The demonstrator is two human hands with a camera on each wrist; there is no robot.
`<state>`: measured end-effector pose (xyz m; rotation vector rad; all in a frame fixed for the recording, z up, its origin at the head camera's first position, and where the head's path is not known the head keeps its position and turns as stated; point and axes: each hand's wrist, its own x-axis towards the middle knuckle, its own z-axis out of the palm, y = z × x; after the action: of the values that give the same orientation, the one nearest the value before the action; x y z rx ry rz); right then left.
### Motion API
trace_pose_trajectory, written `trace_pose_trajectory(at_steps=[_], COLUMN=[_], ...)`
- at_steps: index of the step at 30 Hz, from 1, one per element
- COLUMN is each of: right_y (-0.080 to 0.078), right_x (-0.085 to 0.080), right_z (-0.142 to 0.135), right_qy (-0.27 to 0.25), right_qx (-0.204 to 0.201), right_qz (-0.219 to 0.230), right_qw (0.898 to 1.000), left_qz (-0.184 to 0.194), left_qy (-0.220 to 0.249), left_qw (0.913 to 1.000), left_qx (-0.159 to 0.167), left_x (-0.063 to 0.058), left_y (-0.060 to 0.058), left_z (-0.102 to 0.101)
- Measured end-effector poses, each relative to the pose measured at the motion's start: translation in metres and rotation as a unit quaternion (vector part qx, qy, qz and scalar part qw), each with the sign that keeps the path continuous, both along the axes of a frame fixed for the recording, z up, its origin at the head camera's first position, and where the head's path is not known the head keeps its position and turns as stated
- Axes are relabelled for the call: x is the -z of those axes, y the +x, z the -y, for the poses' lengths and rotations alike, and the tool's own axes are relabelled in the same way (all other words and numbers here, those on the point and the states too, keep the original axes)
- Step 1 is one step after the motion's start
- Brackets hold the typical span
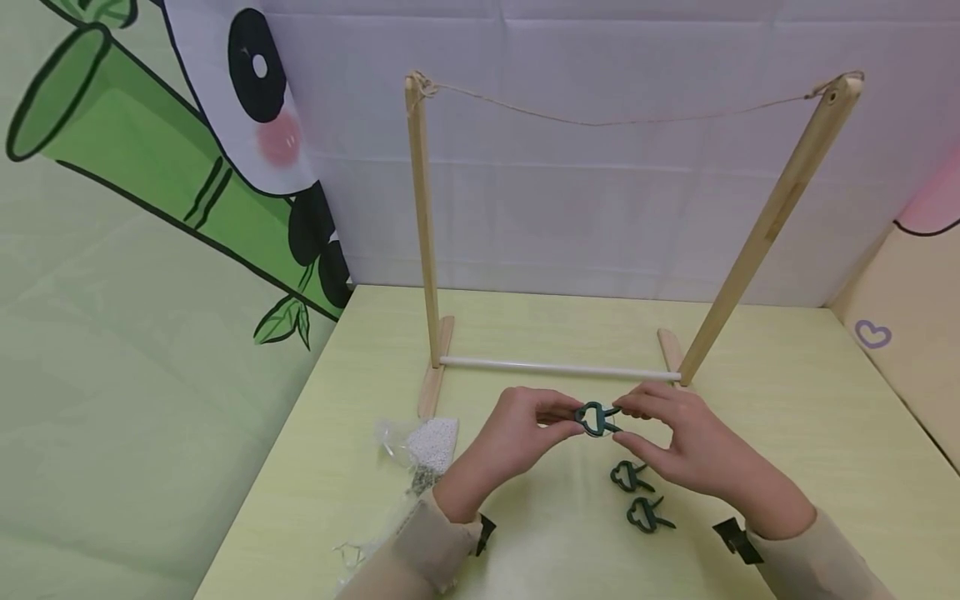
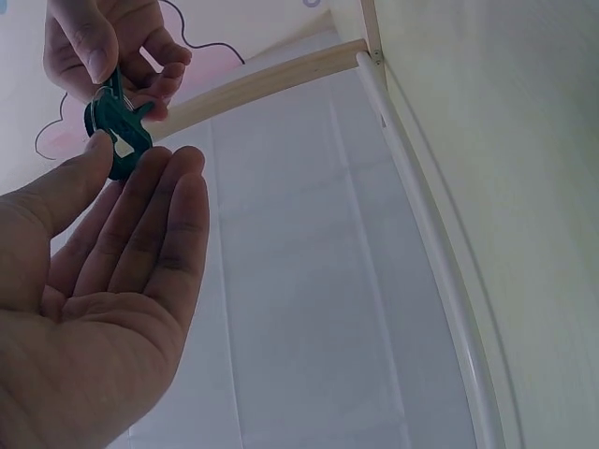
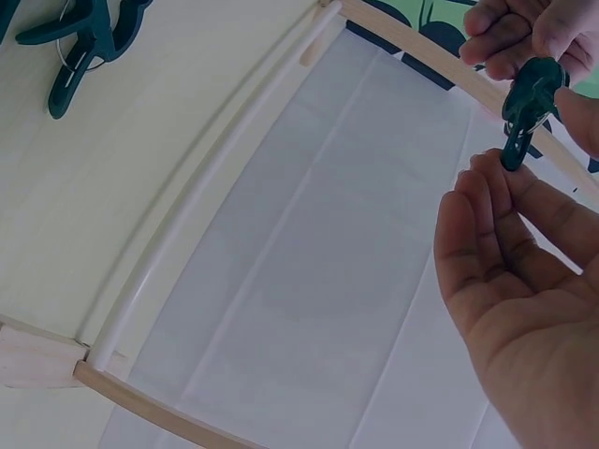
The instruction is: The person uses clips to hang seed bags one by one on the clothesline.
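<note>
A dark green spring clip is held up between both hands, over the table in front of the frame. My left hand pinches its rounded jaw end between thumb and fingers. On the other side, the right hand grips its two handles with thumb and fingertips. The left wrist view shows the same clip with its wire spring. Two similar green clips, one clip and another clip, lie on the table below the right hand.
Behind the hands stands a frame with a left wooden post, a right wooden post and a white rod low between them. A sagging string joins the post tops. A clear bag with white grains lies left of the left hand.
</note>
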<state>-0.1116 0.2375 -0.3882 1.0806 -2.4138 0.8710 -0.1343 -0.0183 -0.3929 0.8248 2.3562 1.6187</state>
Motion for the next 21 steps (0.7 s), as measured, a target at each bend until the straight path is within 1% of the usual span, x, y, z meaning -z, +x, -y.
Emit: trace_pose_trajectory(at_steps=[10,17,21], right_y=[0.0009,-0.0008,-0.0006], right_x=[0.0002,0.0019,0.0003], right_z=[0.0002,0.0005,0.0016], right_qy=[-0.019,-0.024,-0.029], right_qx=[-0.021,-0.027,-0.036], right_qz=[-0.004,-0.022,-0.019], right_qw=[1.0,0.999,0.999], left_qz=[0.007,0.013,0.018], left_qy=[0.0,-0.012,-0.016], left_qw=[1.0,0.9999,0.9997], left_qx=[-0.002,0.0,0.002], left_x=[-0.0019,-0.0028,-0.0021], left_y=[0.0014,0.0021,0.0024], left_z=[0.0029,0.0037,0.0049])
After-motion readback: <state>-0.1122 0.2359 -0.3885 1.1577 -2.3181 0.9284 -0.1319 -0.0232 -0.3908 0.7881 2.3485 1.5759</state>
